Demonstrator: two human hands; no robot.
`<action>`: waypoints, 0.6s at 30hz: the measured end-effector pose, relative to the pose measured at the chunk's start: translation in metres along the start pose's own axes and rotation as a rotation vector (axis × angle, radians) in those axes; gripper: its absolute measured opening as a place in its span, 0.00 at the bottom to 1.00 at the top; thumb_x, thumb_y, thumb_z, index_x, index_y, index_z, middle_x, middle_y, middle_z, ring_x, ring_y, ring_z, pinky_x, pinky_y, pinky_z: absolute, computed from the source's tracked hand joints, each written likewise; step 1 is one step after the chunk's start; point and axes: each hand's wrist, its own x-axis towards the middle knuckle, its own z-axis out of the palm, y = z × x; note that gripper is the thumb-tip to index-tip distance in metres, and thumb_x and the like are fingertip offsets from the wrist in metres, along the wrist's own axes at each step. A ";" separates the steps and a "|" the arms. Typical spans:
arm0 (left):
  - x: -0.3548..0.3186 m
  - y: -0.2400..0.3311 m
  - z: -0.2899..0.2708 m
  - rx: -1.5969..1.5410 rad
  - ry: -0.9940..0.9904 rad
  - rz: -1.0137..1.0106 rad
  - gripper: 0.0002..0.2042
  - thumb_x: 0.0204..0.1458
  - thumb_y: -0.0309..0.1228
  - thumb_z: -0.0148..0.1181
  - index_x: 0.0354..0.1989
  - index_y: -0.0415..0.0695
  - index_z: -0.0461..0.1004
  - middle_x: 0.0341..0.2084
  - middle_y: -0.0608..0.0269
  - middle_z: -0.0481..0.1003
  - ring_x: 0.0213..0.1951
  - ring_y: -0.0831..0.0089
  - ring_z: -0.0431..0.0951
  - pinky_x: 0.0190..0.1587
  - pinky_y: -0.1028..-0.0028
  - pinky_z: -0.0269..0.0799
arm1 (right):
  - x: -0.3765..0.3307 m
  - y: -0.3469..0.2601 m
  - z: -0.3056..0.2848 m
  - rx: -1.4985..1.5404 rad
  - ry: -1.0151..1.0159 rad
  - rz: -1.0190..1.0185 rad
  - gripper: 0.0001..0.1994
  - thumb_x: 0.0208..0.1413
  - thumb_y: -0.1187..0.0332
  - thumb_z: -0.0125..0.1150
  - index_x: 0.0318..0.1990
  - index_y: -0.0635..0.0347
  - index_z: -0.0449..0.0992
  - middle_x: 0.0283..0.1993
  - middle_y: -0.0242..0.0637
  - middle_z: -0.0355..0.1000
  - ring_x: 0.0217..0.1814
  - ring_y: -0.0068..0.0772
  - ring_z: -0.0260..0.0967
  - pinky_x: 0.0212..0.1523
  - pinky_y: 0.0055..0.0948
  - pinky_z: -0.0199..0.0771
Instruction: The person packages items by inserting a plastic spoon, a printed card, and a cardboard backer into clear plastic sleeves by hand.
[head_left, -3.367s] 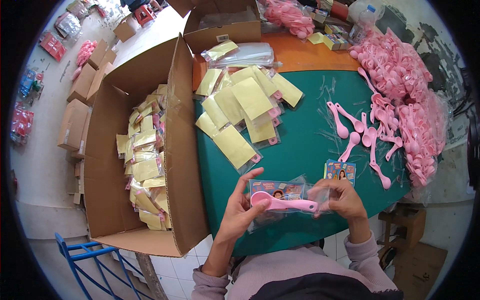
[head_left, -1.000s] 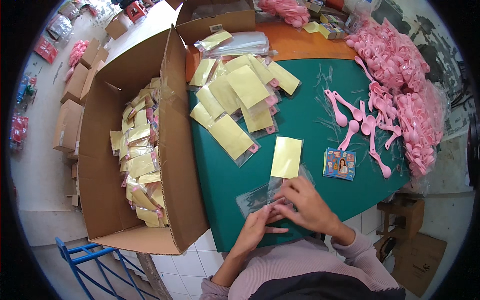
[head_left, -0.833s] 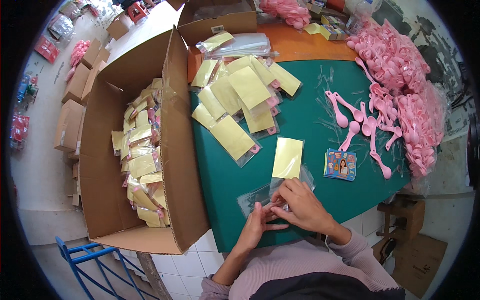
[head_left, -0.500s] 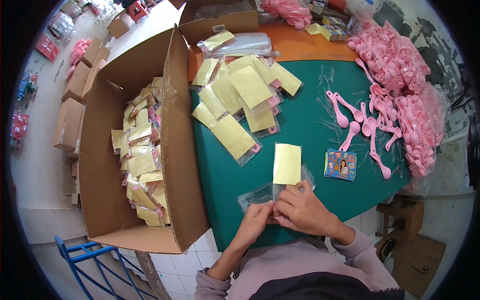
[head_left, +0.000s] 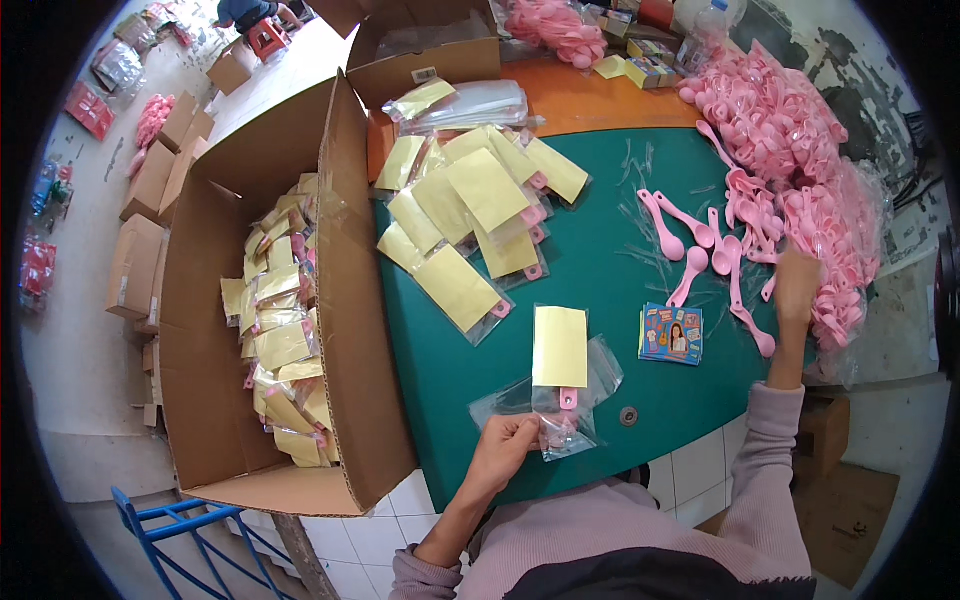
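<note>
My left hand pinches the edge of a clear plastic bag near the table's front edge. In that bag are a yellow card and, below it, a pink spoon whose handle end shows a hole. Another clear bag lies flat beneath it. My right hand is stretched to the right, at the edge of the heap of pink spoons; its fingers are hard to make out. Loose pink spoons lie just left of it. A small stack of blue picture cards sits between my hands.
Filled bags with yellow cards overlap at the table's back left. A tall cardboard box to the left holds many more. Flat clear bags lie behind. A blue metal frame stands on the floor at lower left.
My right hand has left the bag and swung right to the spoon heap. My left hand stays on the bag, where a pink spoon handle now shows below the yellow card.
</note>
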 end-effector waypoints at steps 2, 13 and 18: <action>-0.003 -0.003 -0.002 0.005 0.005 -0.028 0.17 0.58 0.28 0.37 0.40 0.26 0.72 0.36 0.51 0.75 0.39 0.70 0.76 0.45 0.74 0.70 | -0.034 -0.010 -0.022 0.309 0.120 -0.202 0.20 0.43 0.80 0.49 0.48 0.63 0.65 0.37 0.51 0.69 0.36 0.50 0.68 0.33 0.41 0.67; -0.019 0.005 0.000 0.066 0.002 0.093 0.14 0.57 0.26 0.40 0.45 0.32 0.70 0.43 0.58 0.72 0.42 0.73 0.73 0.45 0.76 0.69 | -0.193 -0.125 -0.072 1.523 -0.286 -0.942 0.10 0.42 0.77 0.64 0.34 0.62 0.72 0.42 0.40 0.59 0.37 0.31 0.66 0.36 0.26 0.70; -0.021 0.011 0.022 0.405 0.254 0.271 0.04 0.46 0.18 0.58 0.30 0.35 0.69 0.34 0.56 0.73 0.35 0.70 0.76 0.34 0.75 0.75 | -0.191 -0.127 -0.071 1.546 -0.330 -0.985 0.08 0.42 0.78 0.63 0.32 0.62 0.73 0.40 0.38 0.60 0.37 0.29 0.66 0.36 0.25 0.70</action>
